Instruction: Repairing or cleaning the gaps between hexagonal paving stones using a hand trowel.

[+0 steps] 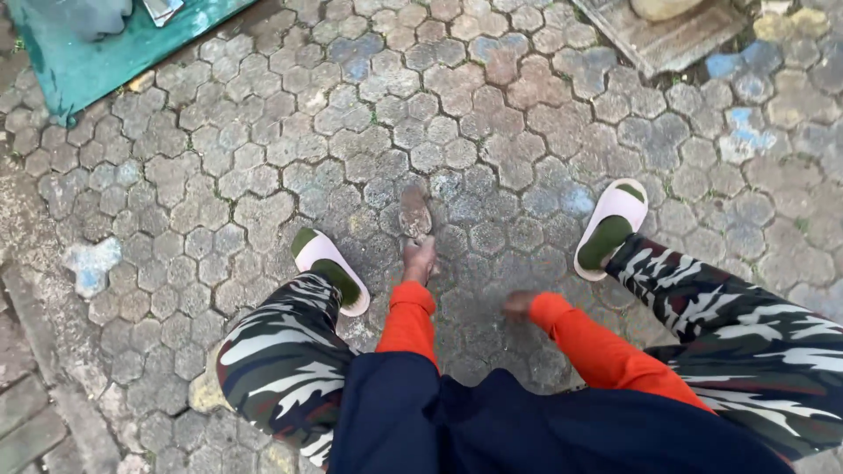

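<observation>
Nearest the camera is a dark navy garment [527, 430] at the bottom of the view, covering the person's front. Two bright orange sleeves [410, 320] reach out from it, between knees in camouflage trousers [281, 351] patterned green, white and dark red. The person is crouched, knees spread wide.

The left hand [420, 260] stretches straight ahead and downward. Its fingers are closed around the near end of a flat, muddy, brownish object [415, 212], roughly oval and caked in dirt, which points away from the person and lies on or just above the paving; exactly what the object is cannot be told. The right hand [518, 304] sits lower and nearer the body, just beyond its cuff. It looks loosely curled and holds nothing visible, though blur makes its fingers hard to read.

To either side of the hands are the person's feet in pale slide sandals with green socks, the left one [329, 268] beside the left hand, the right one [612, 226] well apart to the right.

The ground is grey hexagonal paving [492, 114], with blue paint patches. At the far top left lies a teal board [97, 61]; at the top right, a weathered grey slab [667, 35].
</observation>
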